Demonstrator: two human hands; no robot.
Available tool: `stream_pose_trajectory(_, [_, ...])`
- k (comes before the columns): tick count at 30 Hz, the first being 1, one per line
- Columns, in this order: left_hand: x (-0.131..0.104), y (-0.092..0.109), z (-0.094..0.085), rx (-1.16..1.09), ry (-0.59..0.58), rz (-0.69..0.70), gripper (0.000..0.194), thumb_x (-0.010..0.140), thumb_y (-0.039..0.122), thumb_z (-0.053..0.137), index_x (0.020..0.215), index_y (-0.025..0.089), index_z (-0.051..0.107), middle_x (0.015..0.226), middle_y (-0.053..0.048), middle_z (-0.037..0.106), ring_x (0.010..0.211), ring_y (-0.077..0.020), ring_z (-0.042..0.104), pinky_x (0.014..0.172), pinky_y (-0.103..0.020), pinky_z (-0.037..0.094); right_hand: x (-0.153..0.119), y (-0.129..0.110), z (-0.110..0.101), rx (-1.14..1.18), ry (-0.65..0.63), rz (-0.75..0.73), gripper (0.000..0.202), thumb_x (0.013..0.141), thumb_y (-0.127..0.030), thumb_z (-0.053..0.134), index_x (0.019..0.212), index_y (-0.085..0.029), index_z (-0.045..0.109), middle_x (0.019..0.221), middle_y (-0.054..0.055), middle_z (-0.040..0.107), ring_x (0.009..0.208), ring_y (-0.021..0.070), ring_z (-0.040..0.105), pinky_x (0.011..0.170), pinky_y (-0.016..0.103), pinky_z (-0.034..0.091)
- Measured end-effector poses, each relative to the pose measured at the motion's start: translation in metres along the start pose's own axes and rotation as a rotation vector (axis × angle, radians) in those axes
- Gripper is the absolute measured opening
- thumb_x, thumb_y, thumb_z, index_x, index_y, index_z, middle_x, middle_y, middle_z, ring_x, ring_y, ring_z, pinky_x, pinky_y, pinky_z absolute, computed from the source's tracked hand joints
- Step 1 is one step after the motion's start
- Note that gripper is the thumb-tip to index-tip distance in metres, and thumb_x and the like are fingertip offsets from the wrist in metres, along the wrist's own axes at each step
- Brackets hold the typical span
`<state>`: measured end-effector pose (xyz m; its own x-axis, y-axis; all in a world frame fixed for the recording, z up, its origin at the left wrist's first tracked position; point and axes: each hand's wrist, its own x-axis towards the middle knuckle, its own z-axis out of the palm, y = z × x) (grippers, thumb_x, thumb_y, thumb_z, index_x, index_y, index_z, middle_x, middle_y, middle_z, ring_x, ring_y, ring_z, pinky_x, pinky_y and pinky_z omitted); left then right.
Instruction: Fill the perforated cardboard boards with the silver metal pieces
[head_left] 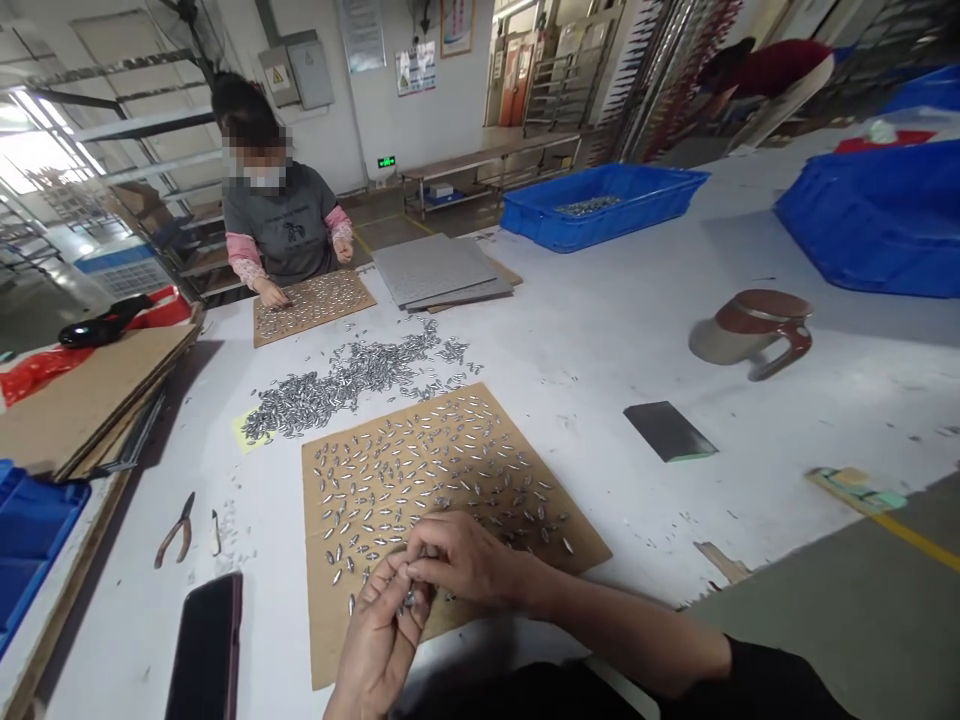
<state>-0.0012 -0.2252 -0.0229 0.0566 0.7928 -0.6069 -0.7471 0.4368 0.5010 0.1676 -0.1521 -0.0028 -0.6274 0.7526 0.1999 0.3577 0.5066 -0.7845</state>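
My left hand (384, 625) is over the near edge of a brown cardboard sheet (326, 640). Its fingers are curled, with small shiny metal pieces (409, 600) showing between them. Fingertips meeting those of the left, my right hand (469, 562) is closed in a pinch; whatever is between them is too small to make out. Many small silver spindle-shaped pieces (386, 527) lie spaced out over the cardboard. Beyond its far edge spreads a loose heap of the same grey pieces (337, 385).
Left of the cardboard lie pliers (177, 532), a small pointed tool (216, 532) and a phone (204, 645). To the right are a dark flat block (669, 430) and a mug (757, 325). Blue bins (600, 205) stand farther back. Across the table, a person (289, 225) handles another covered sheet (315, 305).
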Motion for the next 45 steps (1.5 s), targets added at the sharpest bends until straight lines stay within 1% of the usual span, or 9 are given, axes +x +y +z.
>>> stream_pose_trajectory(3, [0.002, 0.0, -0.001, 0.034, -0.011, 0.02, 0.037, 0.059, 0.015, 0.097, 0.087, 0.012, 0.073, 0.081, -0.002, 0.069, 0.065, -0.0063, 0.06, 0.062, -0.016, 0.051, 0.023, 0.013, -0.027, -0.119, 0.006, 0.058, 0.017, 0.098, -0.026, 0.058, 0.093, -0.019, 0.073, 0.087, 0.002, 0.072, 0.079, 0.0149, 0.063, 0.073, 0.025, 0.045])
stream_pose_trajectory(5, [0.004, -0.002, -0.002, 0.052, -0.004, 0.043, 0.036, 0.062, 0.023, 0.097, 0.085, 0.013, 0.072, 0.076, -0.001, 0.066, 0.06, -0.0047, 0.056, 0.057, -0.015, 0.048, 0.046, 0.027, -0.048, -0.383, 0.016, 0.169, 0.026, 0.102, -0.022, 0.05, 0.094, -0.016, 0.074, 0.094, 0.007, 0.073, 0.086, 0.0173, 0.063, 0.077, 0.027, 0.044])
stream_pose_trajectory(8, [0.006, -0.006, -0.006, 0.079, -0.04, 0.036, 0.034, 0.067, 0.03, 0.095, 0.086, 0.013, 0.072, 0.072, 0.001, 0.063, 0.056, -0.0039, 0.052, 0.053, -0.015, 0.043, 0.079, 0.046, -0.064, -0.648, -0.117, 0.293, 0.026, 0.102, -0.018, 0.049, 0.094, -0.015, 0.073, 0.101, 0.011, 0.072, 0.088, 0.0195, 0.063, 0.078, 0.028, 0.044])
stream_pose_trajectory(14, [0.003, -0.004, -0.009, 0.046, -0.025, 0.042, 0.033, 0.063, 0.023, 0.096, 0.086, 0.013, 0.074, 0.078, -0.003, 0.068, 0.065, -0.0068, 0.06, 0.065, -0.018, 0.048, 0.105, 0.061, -0.052, -0.76, -0.26, 0.314, 0.03, 0.103, -0.021, 0.045, 0.097, -0.015, 0.074, 0.106, 0.015, 0.071, 0.092, 0.0233, 0.065, 0.078, 0.03, 0.044])
stream_pose_trajectory(21, [0.001, 0.001, -0.009, 0.058, -0.002, 0.126, 0.033, 0.062, 0.02, 0.096, 0.084, 0.016, 0.071, 0.078, -0.002, 0.07, 0.064, -0.0082, 0.06, 0.064, -0.019, 0.048, 0.102, 0.07, -0.047, -0.761, -0.237, 0.29, 0.031, 0.103, -0.019, 0.042, 0.089, -0.014, 0.069, 0.093, 0.015, 0.068, 0.081, 0.0228, 0.063, 0.073, 0.031, 0.041])
stream_pose_trajectory(27, [0.001, 0.007, -0.011, 0.028, 0.045, 0.129, 0.036, 0.057, 0.019, 0.098, 0.083, 0.015, 0.073, 0.074, 0.0, 0.069, 0.061, -0.0069, 0.06, 0.063, -0.018, 0.05, 0.101, 0.075, -0.049, -0.727, -0.244, 0.292, 0.028, 0.104, -0.022, 0.044, 0.091, -0.015, 0.068, 0.093, 0.012, 0.067, 0.077, 0.0213, 0.061, 0.07, 0.031, 0.041])
stream_pose_trajectory(32, [0.002, 0.014, -0.015, -0.005, 0.07, 0.152, 0.038, 0.055, 0.02, 0.099, 0.083, 0.014, 0.073, 0.075, -0.001, 0.07, 0.062, -0.0066, 0.06, 0.061, -0.016, 0.049, 0.097, 0.049, -0.052, -0.52, -0.119, 0.256, 0.026, 0.101, -0.024, 0.049, 0.09, -0.015, 0.07, 0.094, 0.01, 0.07, 0.083, 0.0203, 0.061, 0.073, 0.03, 0.043])
stream_pose_trajectory(38, [0.007, 0.019, -0.01, -0.024, 0.085, 0.241, 0.041, 0.056, 0.022, 0.098, 0.083, 0.015, 0.068, 0.067, 0.004, 0.065, 0.053, -0.0032, 0.052, 0.052, -0.013, 0.041, 0.068, -0.006, -0.017, 0.135, -0.29, 0.064, 0.018, 0.091, -0.031, 0.062, 0.089, -0.019, 0.074, 0.076, 0.0, 0.07, 0.067, 0.0136, 0.06, 0.063, 0.024, 0.043])
stream_pose_trajectory(45, [0.005, 0.012, -0.006, 0.031, 0.133, 0.363, 0.041, 0.062, 0.031, 0.096, 0.086, 0.017, 0.065, 0.053, 0.01, 0.051, 0.044, -0.0015, 0.038, 0.046, -0.014, 0.032, 0.057, -0.013, 0.01, 0.258, -0.225, 0.204, 0.011, 0.083, -0.025, 0.064, 0.085, -0.017, 0.072, 0.068, -0.002, 0.066, 0.064, 0.0129, 0.057, 0.06, 0.023, 0.04])
